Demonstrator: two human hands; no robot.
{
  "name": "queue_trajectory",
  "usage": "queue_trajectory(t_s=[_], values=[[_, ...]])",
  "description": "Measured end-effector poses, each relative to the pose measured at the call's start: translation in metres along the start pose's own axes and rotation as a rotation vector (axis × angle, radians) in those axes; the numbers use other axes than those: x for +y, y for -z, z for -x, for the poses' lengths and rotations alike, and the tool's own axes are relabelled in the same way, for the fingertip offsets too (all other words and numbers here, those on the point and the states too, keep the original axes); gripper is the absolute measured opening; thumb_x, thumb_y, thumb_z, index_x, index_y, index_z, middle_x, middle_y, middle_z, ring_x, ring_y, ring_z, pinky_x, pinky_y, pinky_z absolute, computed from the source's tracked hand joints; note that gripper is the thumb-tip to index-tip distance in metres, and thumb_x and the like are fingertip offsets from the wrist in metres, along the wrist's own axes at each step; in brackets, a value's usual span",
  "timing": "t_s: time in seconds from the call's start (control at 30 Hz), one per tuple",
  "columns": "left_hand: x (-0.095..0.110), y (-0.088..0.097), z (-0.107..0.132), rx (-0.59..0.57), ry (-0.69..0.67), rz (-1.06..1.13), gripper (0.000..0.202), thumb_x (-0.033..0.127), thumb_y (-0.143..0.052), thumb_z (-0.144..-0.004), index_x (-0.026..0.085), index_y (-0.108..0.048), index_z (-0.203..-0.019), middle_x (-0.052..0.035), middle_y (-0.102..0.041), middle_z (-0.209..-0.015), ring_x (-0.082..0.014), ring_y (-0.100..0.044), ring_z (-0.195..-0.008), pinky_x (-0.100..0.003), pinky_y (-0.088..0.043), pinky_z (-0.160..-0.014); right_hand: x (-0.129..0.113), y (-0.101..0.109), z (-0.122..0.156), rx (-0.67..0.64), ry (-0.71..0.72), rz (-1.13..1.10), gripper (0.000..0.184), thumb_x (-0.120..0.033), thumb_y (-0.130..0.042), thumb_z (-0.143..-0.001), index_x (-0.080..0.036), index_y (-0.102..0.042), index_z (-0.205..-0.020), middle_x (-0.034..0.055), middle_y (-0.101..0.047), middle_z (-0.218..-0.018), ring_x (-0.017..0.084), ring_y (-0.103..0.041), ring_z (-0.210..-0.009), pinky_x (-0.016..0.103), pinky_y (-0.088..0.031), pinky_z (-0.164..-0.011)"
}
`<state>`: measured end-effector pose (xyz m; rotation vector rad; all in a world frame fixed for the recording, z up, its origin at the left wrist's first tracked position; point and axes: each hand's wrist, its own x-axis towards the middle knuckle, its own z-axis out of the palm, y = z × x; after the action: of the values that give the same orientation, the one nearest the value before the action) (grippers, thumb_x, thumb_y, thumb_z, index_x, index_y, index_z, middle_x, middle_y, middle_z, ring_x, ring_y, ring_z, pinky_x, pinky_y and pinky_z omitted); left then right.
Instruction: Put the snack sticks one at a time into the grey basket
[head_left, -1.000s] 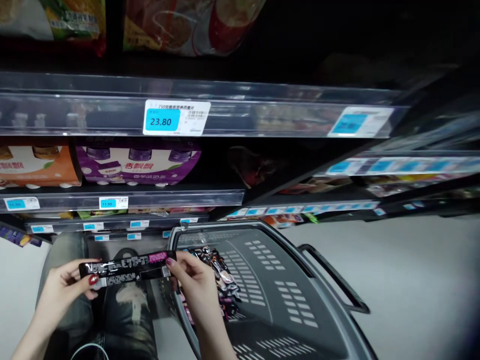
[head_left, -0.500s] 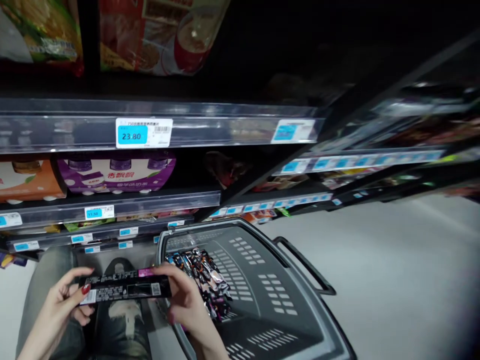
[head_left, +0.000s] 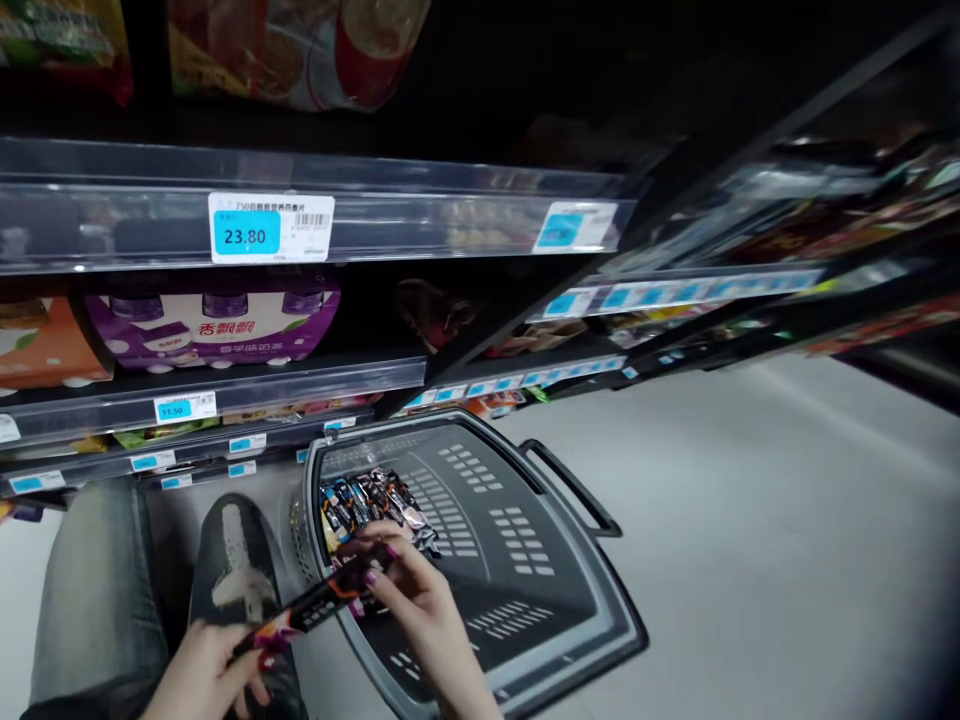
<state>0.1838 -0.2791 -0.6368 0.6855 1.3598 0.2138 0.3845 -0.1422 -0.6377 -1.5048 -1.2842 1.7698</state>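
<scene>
Both my hands hold one long black snack packet (head_left: 311,606) with pink and orange print. My left hand (head_left: 206,670), at the bottom edge, pinches its lower left end. My right hand (head_left: 416,590) grips its upper right end over the near rim of a grey shopping basket (head_left: 525,520) on the floor. The packet slopes up to the right. A pile of similar dark packets (head_left: 371,500) lies in the basket's left part, just beyond my right hand.
Store shelves (head_left: 225,385) with blue price tags (head_left: 270,228) run along the left and back, holding purple (head_left: 210,325) and orange drink packs. My knees in torn jeans (head_left: 232,560) are at lower left. Grey floor (head_left: 750,550) stretches to the right.
The packet has gone from level in front of my knees to tilted, its right end now over the basket rim. Both hands dropped lower and the view swung right.
</scene>
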Motion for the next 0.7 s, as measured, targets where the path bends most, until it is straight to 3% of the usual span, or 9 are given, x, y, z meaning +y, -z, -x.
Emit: queue_trajectory(t_s=[0.03,0.1,0.2,0.23,0.33,0.43,0.57,0.7], values=[[0.003,-0.003,-0.001,-0.015,-0.016,-0.035,0.039,0.037,-0.039,-0.087,0.012,-0.069,-0.087,-0.0124,-0.074,-0.078,-0.0226,-0.069,-0.060,-0.026,-0.048,-0.052,0.006,0.011,0.001,-0.014,-0.076,0.017,0.035,-0.050,-0.067,-0.069,-0.016,-0.062,-0.076,0.0047,-0.059,-0.074,0.014,-0.054,-0.058,0.025,-0.047,-0.056],[0.008,-0.007,-0.002,-0.059,-0.045,-0.116,0.031,0.028,-0.050,-0.081,0.015,-0.068,-0.103,-0.0095,-0.074,-0.084,-0.0259,-0.070,-0.075,-0.030,-0.050,-0.067,0.016,0.039,-0.001,0.047,-0.191,0.098,0.041,-0.054,-0.066,-0.068,-0.016,-0.059,-0.083,0.0023,-0.058,-0.067,0.015,-0.056,-0.054,0.025,-0.049,-0.054],[0.008,-0.003,-0.002,-0.091,-0.049,-0.265,0.061,0.022,-0.055,-0.076,0.017,-0.043,-0.136,-0.0058,-0.073,-0.098,-0.0267,-0.066,-0.094,-0.034,-0.046,-0.086,0.037,0.090,-0.018,0.225,-0.244,0.270,0.049,-0.056,-0.065,-0.065,-0.017,-0.056,-0.093,0.0025,-0.061,-0.071,0.017,-0.061,-0.059,0.028,-0.052,-0.057],[0.005,0.001,-0.002,-0.084,-0.046,-0.309,0.064,0.023,-0.054,-0.077,0.017,-0.038,-0.139,-0.0045,-0.072,-0.101,-0.0251,-0.065,-0.094,-0.033,-0.045,-0.087,0.046,0.105,-0.026,0.243,-0.256,0.326,0.051,-0.057,-0.063,-0.065,-0.016,-0.056,-0.094,0.0026,-0.061,-0.072,0.017,-0.061,-0.059,0.029,-0.053,-0.059],[-0.008,0.015,0.001,-0.025,-0.045,-0.364,0.053,0.025,-0.049,-0.081,0.022,-0.046,-0.134,-0.0013,-0.071,-0.104,-0.0196,-0.066,-0.085,-0.028,-0.047,-0.080,0.081,0.130,-0.050,0.238,-0.332,0.447,0.049,-0.057,-0.058,-0.068,-0.014,-0.057,-0.093,0.0037,-0.063,-0.072,0.019,-0.063,-0.060,0.031,-0.054,-0.060],[-0.022,0.027,0.004,0.053,-0.063,-0.327,0.043,0.027,-0.045,-0.084,0.022,-0.054,-0.126,-0.0010,-0.071,-0.103,-0.0175,-0.066,-0.084,-0.025,-0.047,-0.078,0.125,0.125,-0.062,0.238,-0.423,0.558,0.040,-0.048,-0.056,-0.079,-0.012,-0.060,-0.094,0.0039,-0.064,-0.074,0.016,-0.062,-0.060,0.030,-0.053,-0.058],[-0.032,0.036,0.008,0.123,-0.052,-0.267,0.039,0.033,-0.044,-0.086,0.023,-0.058,-0.120,-0.0018,-0.071,-0.102,-0.0175,-0.066,-0.085,-0.023,-0.046,-0.079,0.178,0.099,-0.059,0.146,-0.569,0.741,0.028,-0.036,-0.053,-0.090,-0.011,-0.059,-0.101,0.0039,-0.063,-0.086,0.012,-0.061,-0.068,0.028,-0.052,-0.062],[-0.032,0.036,0.008,0.135,-0.057,-0.222,0.038,0.033,-0.045,-0.086,0.023,-0.058,-0.120,-0.0016,-0.071,-0.101,-0.0167,-0.065,-0.081,-0.022,-0.046,-0.076,0.207,0.085,-0.052,0.022,-0.622,0.940,0.025,-0.031,-0.053,-0.090,-0.012,-0.057,-0.106,0.0053,-0.061,-0.096,0.014,-0.061,-0.077,0.030,-0.053,-0.067]])
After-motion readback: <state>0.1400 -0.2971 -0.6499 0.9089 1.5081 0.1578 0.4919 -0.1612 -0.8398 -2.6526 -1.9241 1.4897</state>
